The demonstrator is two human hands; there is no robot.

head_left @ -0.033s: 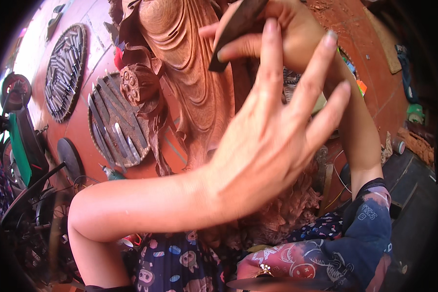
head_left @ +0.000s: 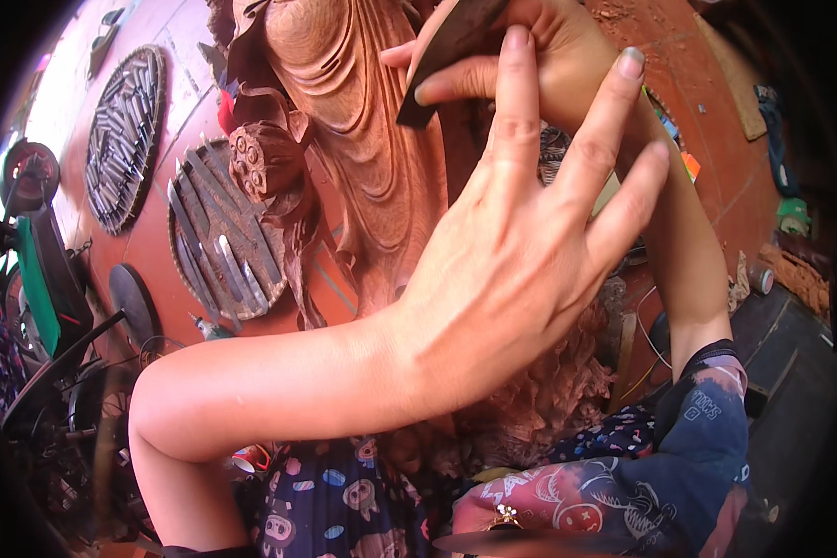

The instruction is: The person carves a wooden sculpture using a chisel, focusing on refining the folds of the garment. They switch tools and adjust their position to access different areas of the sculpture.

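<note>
A reddish-brown wooden statue with carved robe folds lies across the middle, its rough, knotted base near my lap. My right hand is at the top, over the statue's right side, with thumb and fingers pinching a curved dark sheet that looks like sandpaper. In front of it, my left hand has its back toward me and three fingers spread; its thumb is hidden. It overlaps my right wrist in the view, and whether they touch I cannot tell. A carved lotus pod juts from the statue's left side.
On the red tiled floor at left stand a round tray of long chisels and a basket packed with metal tools. A green-and-black machine with wheels is at far left. Dark boards lie at right.
My left hand has shifted slightly upward with its fingers still spread. The dark sheet in my right hand has moved up a little along the statue.
</note>
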